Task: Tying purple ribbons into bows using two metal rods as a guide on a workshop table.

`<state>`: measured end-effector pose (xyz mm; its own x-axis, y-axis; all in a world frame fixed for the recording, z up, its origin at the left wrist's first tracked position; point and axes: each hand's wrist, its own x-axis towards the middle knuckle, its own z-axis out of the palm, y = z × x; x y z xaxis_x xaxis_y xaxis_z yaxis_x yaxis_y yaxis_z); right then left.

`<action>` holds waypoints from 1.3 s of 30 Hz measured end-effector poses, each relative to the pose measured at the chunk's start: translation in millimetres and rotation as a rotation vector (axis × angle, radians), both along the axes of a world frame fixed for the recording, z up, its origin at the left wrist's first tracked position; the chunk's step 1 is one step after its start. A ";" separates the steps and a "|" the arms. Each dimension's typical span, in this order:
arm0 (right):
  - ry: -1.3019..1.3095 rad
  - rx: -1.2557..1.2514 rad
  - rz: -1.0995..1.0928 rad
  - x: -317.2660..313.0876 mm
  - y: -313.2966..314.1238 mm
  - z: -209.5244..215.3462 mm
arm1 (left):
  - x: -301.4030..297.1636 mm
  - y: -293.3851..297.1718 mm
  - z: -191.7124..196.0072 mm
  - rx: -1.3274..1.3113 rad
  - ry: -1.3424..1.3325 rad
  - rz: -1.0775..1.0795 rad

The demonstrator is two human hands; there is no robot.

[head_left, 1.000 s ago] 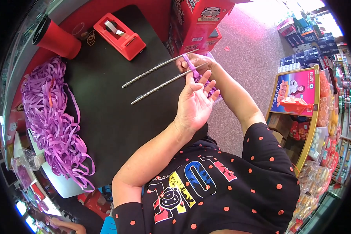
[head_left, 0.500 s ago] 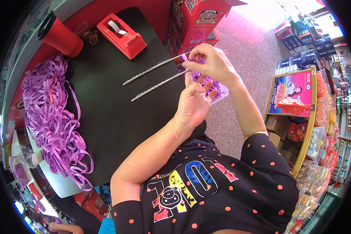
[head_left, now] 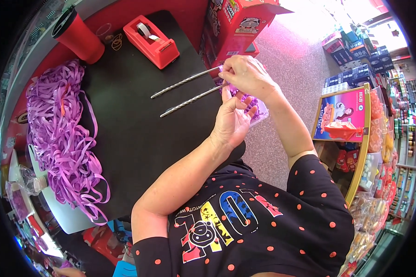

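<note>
— Shop shelves all round, and that black surface (head_left: pixel 138 138) in the middle of it. What's being worked on?

— Two twisted silvery rods (head_left: pixel 189 90), lying side by side and pointing out toward ten o'clock from the hands. Their near ends are pinched by the right hand (head_left: pixel 247 74), fingers closed tight on them along with a bit of purple ribbon (head_left: pixel 229 85). The rods' far ends seem to rest on or just over the surface; I can't tell which.

— And the left hand?

— The left hand (head_left: pixel 231 122) sits at six o'clock from the right one, fingers loosely curled, thumb up against the ribbon where it meets the rods. Under both hands there's a clear bag of purple pieces (head_left: pixel 254 108) at the surface's edge.

— So which step is this?

— My guess: ribbon is being fastened or wound at the rod ends. The next move would call for keeping the pinch firm while the left hand feeds ribbon without letting it slip.

— What else is about?

— At nine o'clock, a big heap of purple ribbon strips (head_left: pixel 60 134). At eleven, a red tape dispenser (head_left: pixel 152 41), and beyond it a red cup with a dark lid (head_left: pixel 76 34). At twelve, a red printed carton (head_left: pixel 238 23). At three o'clock, a pink and blue flat box (head_left: pixel 342 113) propped in a yellow-edged display rack (head_left: pixel 363 157), with stacked blue boxes (head_left: pixel 351 64) further up at two.
</note>
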<state>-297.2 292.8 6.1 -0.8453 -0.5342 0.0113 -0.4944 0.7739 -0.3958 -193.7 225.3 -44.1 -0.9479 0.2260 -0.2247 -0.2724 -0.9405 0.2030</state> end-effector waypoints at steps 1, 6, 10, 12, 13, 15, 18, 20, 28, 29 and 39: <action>-0.001 0.001 0.006 -2.4 -0.5 0.7 | 0.4 -0.1 -2.0 -0.004 -0.019 0.005; -0.332 -0.210 -0.059 -20.5 26.3 -20.6 | 1.9 2.5 -2.6 -0.012 -0.051 -0.007; -0.369 -0.287 -0.157 -13.9 28.7 -22.5 | 1.8 2.8 -5.8 0.008 -0.036 -0.018; -0.348 -0.301 -0.166 -14.6 30.5 -23.4 | 1.0 1.1 -3.1 0.015 -0.023 -0.010; -0.328 -0.315 -0.180 -14.9 31.8 -24.4 | 0.8 1.0 -1.8 0.015 -0.029 -0.010; -0.301 -0.361 -0.182 -12.9 33.3 -27.9 | 0.1 1.5 -1.4 0.015 -0.035 -0.015; -0.284 -0.383 -0.178 -4.9 27.8 -24.9 | -2.2 2.0 -2.5 0.019 -0.024 -0.019; -0.373 -0.400 -0.141 -14.7 33.0 -42.3 | -3.0 3.1 -2.5 0.046 0.005 -0.010; 0.134 -0.433 -0.131 -16.6 14.5 -39.8 | 1.1 1.4 -6.1 0.062 -0.052 0.055; 0.194 -0.424 -0.051 -16.9 13.0 -36.3 | 0.7 5.0 -8.5 0.089 -0.019 0.046; -0.680 -0.436 0.089 -55.5 15.8 -36.8 | 58.8 -61.7 62.8 -0.237 0.168 -0.152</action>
<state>-352.8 308.6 -30.7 -0.6969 -0.6656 -0.2670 -0.0896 0.4502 -0.8884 -134.9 163.6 18.7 -0.9357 0.3275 -0.1311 -0.3498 -0.8128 0.4658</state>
